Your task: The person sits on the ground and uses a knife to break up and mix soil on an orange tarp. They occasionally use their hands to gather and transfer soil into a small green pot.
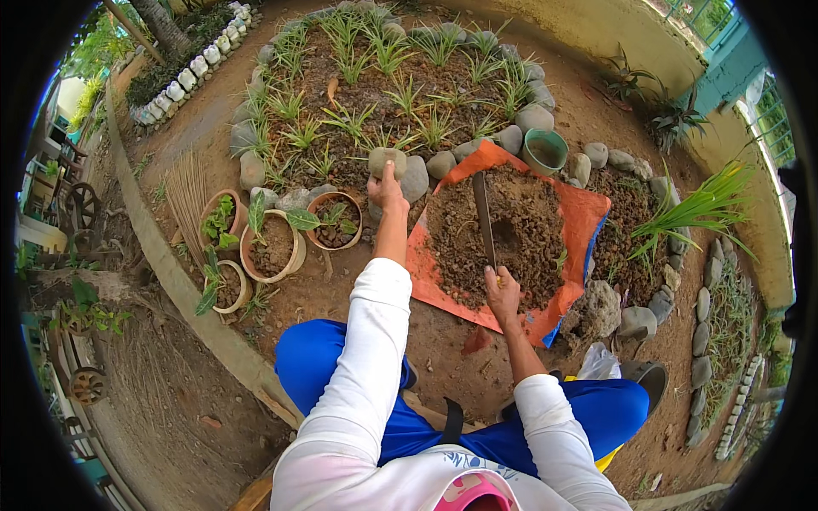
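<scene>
My left hand point(385, 191) reaches forward and grips a rounded grey-brown stone point(387, 162), the thumb on its face and the other fingers mostly hidden. Behind it is the stone border of a planting bed. In my right hand point(503, 295) is the handle of a machete point(484, 214), of which a bit of yellow shows. Its long dark blade points away from me over loose brown soil point(530, 236). The soil is heaped on an orange tarp point(441, 301) with a blue underside. A dark hollow shows in the soil right of the blade.
Several potted plants stand left, including a cream pot point(299, 255) and a terracotta pot point(356, 239), near a stick broom point(186, 198). A green bucket point(544, 152) stands behind the tarp. A rough clod point(594, 310) and stones point(638, 323) lie right. A concrete curb point(185, 297) runs along the left.
</scene>
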A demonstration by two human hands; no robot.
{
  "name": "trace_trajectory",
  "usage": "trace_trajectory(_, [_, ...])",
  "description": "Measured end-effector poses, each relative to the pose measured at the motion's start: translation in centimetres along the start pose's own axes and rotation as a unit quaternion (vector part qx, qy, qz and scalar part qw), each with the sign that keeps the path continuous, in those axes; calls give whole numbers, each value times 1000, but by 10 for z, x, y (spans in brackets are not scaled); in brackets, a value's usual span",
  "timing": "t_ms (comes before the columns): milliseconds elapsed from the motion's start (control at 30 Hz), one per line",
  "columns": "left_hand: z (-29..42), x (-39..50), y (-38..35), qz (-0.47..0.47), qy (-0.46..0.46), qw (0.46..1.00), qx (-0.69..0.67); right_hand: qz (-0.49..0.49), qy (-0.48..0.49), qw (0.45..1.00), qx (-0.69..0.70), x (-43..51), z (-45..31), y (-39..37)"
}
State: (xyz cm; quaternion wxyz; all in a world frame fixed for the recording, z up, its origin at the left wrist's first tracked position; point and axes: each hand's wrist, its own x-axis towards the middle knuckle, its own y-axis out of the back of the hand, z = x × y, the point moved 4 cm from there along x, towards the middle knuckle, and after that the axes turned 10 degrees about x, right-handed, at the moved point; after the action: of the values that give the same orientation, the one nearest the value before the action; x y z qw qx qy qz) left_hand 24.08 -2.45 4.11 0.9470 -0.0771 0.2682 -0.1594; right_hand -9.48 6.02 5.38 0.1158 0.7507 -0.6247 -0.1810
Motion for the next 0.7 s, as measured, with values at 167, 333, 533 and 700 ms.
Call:
trace_trajectory(167, [26,44,20,163,78,977,114,-35,-5,999,-8,16,-13,-30])
trace_trajectory(333, [44,82,27,81,23,933,349,-61,-7,998,14,23,-32,-45])
trace_trajectory(533, [82,124,-13,-144,-114,656,732,-23,-21,999,25,36,-15,-23])
trace_trajectory(700, [81,172,12,-281,-114,500,811,-4,-57,997,53,41,-9,-22])
